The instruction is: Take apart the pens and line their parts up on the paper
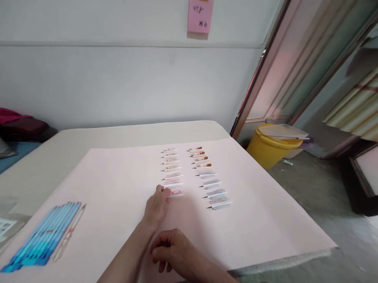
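Observation:
Two columns of small capped pen-like pieces lie on a pale pink sheet [116,186]: a left column [171,167] and a right column [207,176]. My left hand [156,206] reaches forward, its fingers pinched together on the end of the nearest piece [176,193] of the left column. My right hand [172,251] rests on the sheet near the front edge with its fingers curled under; what they hold, if anything, is hidden.
A row of blue pens [39,242] lies at the left with one whitish pen [70,230] beside it. Clear packaging [3,226] sits at the table's left edge. A yellow bucket [270,148] stands on the floor to the right. A pink note [199,13] hangs on the wall.

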`<state>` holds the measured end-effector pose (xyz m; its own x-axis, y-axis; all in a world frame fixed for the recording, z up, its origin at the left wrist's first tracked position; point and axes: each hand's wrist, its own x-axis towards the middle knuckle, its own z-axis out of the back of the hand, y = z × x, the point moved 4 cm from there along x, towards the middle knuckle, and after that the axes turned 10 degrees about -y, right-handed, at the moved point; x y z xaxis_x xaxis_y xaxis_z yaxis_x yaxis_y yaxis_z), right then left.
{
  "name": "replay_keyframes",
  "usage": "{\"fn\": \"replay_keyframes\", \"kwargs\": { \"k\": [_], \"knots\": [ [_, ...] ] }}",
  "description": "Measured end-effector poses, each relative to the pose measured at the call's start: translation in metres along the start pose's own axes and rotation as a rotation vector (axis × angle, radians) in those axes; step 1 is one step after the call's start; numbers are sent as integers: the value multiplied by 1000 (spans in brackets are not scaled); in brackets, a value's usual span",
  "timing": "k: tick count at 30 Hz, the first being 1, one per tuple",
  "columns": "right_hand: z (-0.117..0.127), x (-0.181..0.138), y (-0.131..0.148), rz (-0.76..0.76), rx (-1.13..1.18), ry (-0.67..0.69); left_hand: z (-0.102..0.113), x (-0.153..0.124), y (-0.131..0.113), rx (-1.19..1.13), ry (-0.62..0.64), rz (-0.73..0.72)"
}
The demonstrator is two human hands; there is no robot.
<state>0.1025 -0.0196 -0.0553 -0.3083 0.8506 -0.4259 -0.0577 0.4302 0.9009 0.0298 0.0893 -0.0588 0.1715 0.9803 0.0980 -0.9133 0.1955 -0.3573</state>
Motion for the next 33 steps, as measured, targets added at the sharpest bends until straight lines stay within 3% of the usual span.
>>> {"fn": "replay_keyframes", "kwargs": {
  "k": [11,25,29,33],
  "knots": [
    [-2,3,-5,7,6,1,3,0,-3,-15,38,55],
    [-2,3,-7,-5,-8,8,3,0,-4,-30,-12,27],
    [0,3,-4,-5,-10,-2,16,3,0,-34,-45,44],
    [2,2,0,-13,-21,-18,40,5,20,-1,-109,116]
  ]
}}
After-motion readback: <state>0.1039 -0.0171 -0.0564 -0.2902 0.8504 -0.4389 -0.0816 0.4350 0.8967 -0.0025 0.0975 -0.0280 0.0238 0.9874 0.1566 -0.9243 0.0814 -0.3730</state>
